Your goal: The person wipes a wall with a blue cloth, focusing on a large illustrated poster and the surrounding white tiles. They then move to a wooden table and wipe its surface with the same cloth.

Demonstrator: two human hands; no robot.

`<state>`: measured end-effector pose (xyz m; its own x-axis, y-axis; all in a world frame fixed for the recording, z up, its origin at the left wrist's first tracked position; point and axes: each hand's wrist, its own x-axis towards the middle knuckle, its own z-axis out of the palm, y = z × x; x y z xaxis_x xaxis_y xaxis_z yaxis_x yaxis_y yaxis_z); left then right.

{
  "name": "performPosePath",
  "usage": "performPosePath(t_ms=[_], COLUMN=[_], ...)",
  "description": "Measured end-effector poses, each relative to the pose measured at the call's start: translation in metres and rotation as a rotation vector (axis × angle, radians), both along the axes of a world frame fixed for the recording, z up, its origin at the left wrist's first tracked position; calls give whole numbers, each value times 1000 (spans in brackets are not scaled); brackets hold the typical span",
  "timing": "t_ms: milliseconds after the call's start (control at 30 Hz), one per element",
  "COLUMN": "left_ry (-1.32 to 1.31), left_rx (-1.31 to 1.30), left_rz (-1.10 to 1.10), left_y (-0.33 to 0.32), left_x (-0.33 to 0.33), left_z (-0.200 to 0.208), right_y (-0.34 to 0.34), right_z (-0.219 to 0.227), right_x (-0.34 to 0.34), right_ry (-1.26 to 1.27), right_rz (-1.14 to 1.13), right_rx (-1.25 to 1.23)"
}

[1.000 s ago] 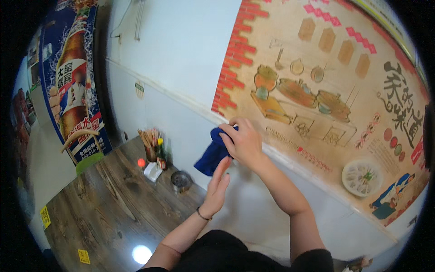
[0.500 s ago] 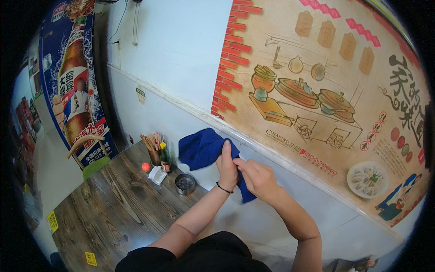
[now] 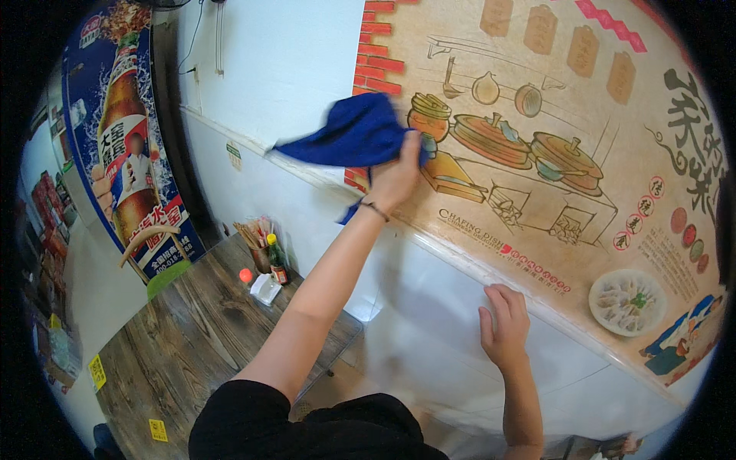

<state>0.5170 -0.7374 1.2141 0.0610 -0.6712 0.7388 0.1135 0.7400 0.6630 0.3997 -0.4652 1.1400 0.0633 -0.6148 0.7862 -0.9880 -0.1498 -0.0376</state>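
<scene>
A dark blue cloth [image 3: 349, 134] hangs spread and slightly blurred from my left hand [image 3: 395, 180], which grips one end of it. My left arm reaches up and forward, with a dark band on the wrist. The cloth overlaps the left part of a printed wall mural [image 3: 429, 211] and the white wall beside it; whether it touches the wall I cannot tell. Lower down on the right, my right hand [image 3: 506, 326] is empty, fingers bent loosely and thumb apart, in front of the white lower wall [image 3: 445, 322].
At left stands a wooden table [image 3: 184, 345] bearing a holder of chopsticks [image 3: 261, 257], a green-glass sauce bottle [image 3: 277, 261], white tissues [image 3: 265, 289] and a small red-orange object [image 3: 245, 274]. A ledge [image 3: 268, 157] crosses the wall. Farther left are a chair [image 3: 149, 238] and a tall bottle poster [image 3: 126, 138].
My left hand has carried the cloth up to the mural. My right hand has let go of the cloth and moved down to the right. The ashtray is now hidden behind my left forearm.
</scene>
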Motion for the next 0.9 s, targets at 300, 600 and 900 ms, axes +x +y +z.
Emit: performPosePath(t_ms=[300, 600, 900], left_ry=[11, 210, -452], left_rx=[22, 188, -321], left_rz=[290, 220, -323], left_y=[5, 94, 190], left_x=[-51, -99, -108], left_z=[-49, -55, -88], right_y=[56, 53, 67], right_z=[-49, -65, -59], right_x=[-74, -115, -132], right_ry=[17, -127, -61], right_rz=[-410, -443, -535], right_rx=[-398, -623, -663])
